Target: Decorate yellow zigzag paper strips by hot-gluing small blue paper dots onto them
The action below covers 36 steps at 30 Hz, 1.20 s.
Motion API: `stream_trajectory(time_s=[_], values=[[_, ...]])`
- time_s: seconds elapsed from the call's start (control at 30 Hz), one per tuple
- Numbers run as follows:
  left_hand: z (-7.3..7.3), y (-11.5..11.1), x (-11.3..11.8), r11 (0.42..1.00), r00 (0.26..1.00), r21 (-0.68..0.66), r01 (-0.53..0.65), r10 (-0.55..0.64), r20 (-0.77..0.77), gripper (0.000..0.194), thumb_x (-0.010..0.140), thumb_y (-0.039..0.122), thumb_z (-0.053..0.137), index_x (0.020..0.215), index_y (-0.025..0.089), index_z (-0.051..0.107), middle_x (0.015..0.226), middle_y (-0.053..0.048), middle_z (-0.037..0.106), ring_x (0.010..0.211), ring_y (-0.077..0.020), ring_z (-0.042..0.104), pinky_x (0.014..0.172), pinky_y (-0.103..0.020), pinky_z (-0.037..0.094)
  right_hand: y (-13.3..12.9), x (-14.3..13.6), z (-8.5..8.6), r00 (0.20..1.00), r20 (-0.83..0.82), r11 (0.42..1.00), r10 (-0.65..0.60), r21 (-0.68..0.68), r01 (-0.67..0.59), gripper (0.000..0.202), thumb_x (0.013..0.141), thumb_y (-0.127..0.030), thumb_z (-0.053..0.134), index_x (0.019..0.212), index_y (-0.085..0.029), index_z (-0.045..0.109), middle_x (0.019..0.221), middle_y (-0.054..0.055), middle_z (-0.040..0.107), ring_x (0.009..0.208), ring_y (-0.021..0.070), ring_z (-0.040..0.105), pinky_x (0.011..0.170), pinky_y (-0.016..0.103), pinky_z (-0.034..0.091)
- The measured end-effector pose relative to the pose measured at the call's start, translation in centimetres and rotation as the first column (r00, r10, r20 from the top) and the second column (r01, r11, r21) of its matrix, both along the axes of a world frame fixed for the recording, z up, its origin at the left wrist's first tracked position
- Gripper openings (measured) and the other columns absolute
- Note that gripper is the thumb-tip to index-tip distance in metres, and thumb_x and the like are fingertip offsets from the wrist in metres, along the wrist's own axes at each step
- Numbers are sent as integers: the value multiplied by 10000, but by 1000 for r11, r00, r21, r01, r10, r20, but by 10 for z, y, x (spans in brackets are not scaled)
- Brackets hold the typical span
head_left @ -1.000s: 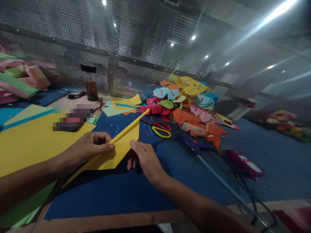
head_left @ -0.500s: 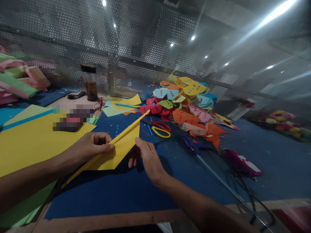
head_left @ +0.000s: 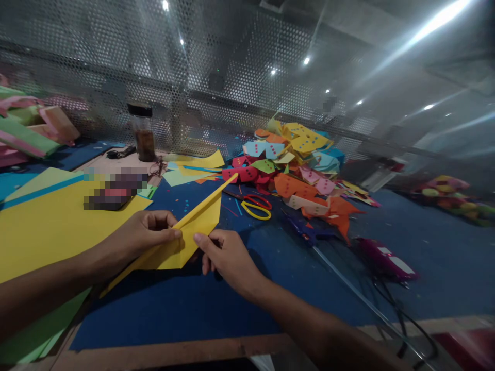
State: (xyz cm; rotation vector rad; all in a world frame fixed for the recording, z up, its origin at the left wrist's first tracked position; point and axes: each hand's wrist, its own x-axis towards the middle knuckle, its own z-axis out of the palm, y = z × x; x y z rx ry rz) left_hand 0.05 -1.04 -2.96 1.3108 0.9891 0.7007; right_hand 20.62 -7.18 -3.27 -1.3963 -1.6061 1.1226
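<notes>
A folded piece of yellow paper (head_left: 193, 233), long and pointed at both ends, is held up at a slant above the blue table covering. My left hand (head_left: 149, 232) pinches it near its middle, thumb on the near face and fingers behind. At its lower right edge, my right hand (head_left: 226, 255) grips the paper between the thumb and fingers, the fingertips partly hidden behind it. Just beyond the paper's far tip lie scissors (head_left: 256, 207) with red and yellow handles.
Dotted, folded colourful paper shapes (head_left: 297, 165) are heaped at the back. To the right lie a blue glue gun (head_left: 309, 232) with a clear stick and a purple item (head_left: 386, 260). Large yellow sheets (head_left: 46, 232), a blurred phone-like object (head_left: 116, 193) and a dark-lidded jar (head_left: 143, 134) are at left.
My right hand has moved left and slightly down along the paper's edge, its thumb now pressing on the near face. My left hand keeps its hold.
</notes>
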Motion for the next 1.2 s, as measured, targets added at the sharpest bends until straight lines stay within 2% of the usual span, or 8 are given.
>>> stream_trajectory(time_s=[0.2,0.37,0.43,0.57,0.77,1.07,1.2], values=[[4,-1,1,999,999,-19,-32,32,23,261,549,311,923,650,203,708,602,20,738,521,-115,586,496,-179,402,-1,0,-1,996,-78,998,40,-47,-44,447,956,-533,637,729,-158,720,460,-36,577,414,90,493,435,203,351],[0,0,0,999,999,-32,-25,26,32,260,565,300,921,669,204,703,614,25,739,539,-118,606,513,-180,418,-3,0,0,993,-104,997,60,-44,-64,423,946,-509,656,746,-145,738,454,-39,571,417,81,495,447,192,360],[-2,0,-1,999,999,-17,-33,33,24,256,590,317,911,679,205,698,611,26,729,538,-121,600,508,-186,411,-3,-2,1,990,-114,994,78,-63,-86,368,933,-474,676,786,-143,746,500,-26,620,411,79,500,428,188,348],[-4,0,-3,1000,1000,1,-26,26,1,253,610,318,901,694,208,690,613,27,717,536,-132,593,505,-202,400,-5,-4,2,987,-104,986,123,-103,-134,336,920,-417,675,739,-141,738,672,38,751,407,67,515,419,186,362],[-3,1,-3,999,999,15,-39,40,-22,281,597,359,905,690,210,685,616,24,708,542,-147,596,510,-221,406,-6,-5,4,982,-136,984,129,-108,-144,285,912,-374,693,754,-140,730,788,63,798,422,57,522,430,176,398],[-2,0,-3,1000,1000,-15,-23,23,-13,274,602,343,904,702,205,690,620,30,708,523,-125,575,498,-201,382,-8,-6,3,981,-141,977,136,-143,-156,239,897,-331,719,746,-146,705,721,28,760,409,45,469,392,158,388],[-3,1,-4,999,999,-10,-36,36,-20,277,597,339,908,708,208,689,622,30,705,515,-129,573,485,-205,375,-9,-7,6,980,-133,979,146,-123,-163,347,903,-447,722,713,-159,688,708,27,744,425,56,472,409,177,385]])
